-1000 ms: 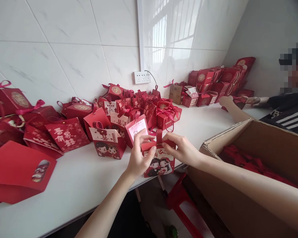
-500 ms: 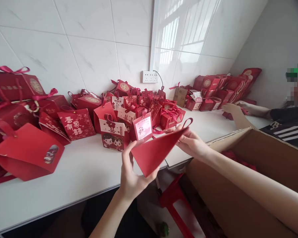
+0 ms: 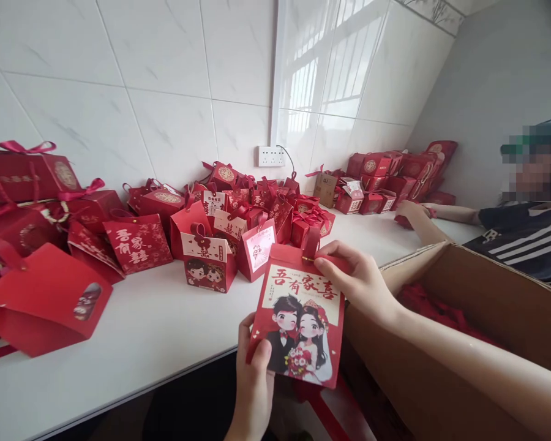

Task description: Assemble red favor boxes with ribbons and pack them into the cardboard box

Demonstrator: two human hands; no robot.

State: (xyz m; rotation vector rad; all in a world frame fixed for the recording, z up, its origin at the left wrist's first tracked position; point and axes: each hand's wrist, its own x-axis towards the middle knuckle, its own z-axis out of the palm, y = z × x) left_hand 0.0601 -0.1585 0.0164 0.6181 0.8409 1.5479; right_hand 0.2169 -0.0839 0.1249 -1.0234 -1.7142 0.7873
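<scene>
Between my two hands is a red gift box (image 3: 303,324) with a cartoon bride and groom on its front and a ribbon loop on top. My left hand (image 3: 256,370) grips its lower left side, thumb on the front face. At the upper right corner, beside the ribbon, my right hand (image 3: 356,278) pinches the top edge. The box's front faces me, tilted a little. Behind it on the white table (image 3: 151,318) stand a small box with two cartoon figures (image 3: 206,272) and a red box with a pink panel (image 3: 258,248).
Many red gift boxes (image 3: 138,242) crowd the table's left and middle. More boxes (image 3: 371,165) are stacked at the back right. A large open carton (image 3: 395,361) with red items inside stands at my right. Across from it, a person (image 3: 523,226) handles something red. A socket strip (image 3: 270,156) is on the wall.
The red gift box has turned from its plain side to its printed front and come lower. My left hand moved down along its side; my right hand stays at its top.
</scene>
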